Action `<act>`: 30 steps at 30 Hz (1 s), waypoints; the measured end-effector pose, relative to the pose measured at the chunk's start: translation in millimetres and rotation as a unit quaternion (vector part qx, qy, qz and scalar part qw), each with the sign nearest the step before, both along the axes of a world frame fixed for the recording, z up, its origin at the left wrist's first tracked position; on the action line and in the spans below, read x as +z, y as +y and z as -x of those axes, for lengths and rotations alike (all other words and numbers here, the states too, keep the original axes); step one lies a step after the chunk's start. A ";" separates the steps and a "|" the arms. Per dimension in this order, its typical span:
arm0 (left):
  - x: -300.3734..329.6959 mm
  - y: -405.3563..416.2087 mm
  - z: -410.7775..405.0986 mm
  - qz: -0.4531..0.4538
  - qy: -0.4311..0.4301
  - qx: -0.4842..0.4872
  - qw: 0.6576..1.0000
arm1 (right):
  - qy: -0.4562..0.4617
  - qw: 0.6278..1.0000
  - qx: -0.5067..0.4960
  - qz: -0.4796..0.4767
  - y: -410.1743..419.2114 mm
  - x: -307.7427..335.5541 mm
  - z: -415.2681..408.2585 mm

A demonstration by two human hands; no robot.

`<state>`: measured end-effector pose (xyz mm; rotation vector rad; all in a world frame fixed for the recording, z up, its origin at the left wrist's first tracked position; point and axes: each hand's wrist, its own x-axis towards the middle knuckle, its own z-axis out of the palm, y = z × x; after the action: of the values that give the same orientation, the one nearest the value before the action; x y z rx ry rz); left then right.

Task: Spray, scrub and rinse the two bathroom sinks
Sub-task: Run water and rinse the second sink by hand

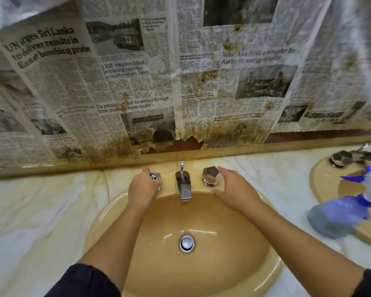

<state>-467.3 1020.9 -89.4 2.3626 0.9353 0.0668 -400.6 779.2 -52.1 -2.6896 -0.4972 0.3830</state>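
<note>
Tan sink set in marbled surface: left hand grips left tap knob; right hand, fingers spread, beside right knob. Second sink and spray bottle at right.

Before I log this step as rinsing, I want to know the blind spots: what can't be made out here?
- Left tap handle: head view, mostly covered by the left hand, whose fingers curl round it.
- Water flow: none discernible at the spout.
- Spray bottle: motion-blurred; label unreadable.
- Second sink: cut off by the right edge.
- Right hand: contact with the right tap handle unclear.
</note>
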 end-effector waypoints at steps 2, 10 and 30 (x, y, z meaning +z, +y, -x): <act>8.6 -3.3 8.7 0.038 -0.009 -0.006 0.999 | 0.000 0.999 -0.024 -0.045 -16.6 16.6 21.3; 58.2 -73.3 73.3 0.109 -0.178 -0.057 0.976 | -0.050 0.958 -0.130 -0.251 -83.1 70.9 102.9; 27.0 -374.4 108.1 0.249 -0.221 -0.089 0.939 | -0.081 0.881 -0.234 -0.402 -345.4 72.9 124.7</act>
<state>-575.4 646.6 -62.4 1.8383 0.4484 0.2486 -525.4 433.8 20.8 -1.9246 -0.0044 -0.1714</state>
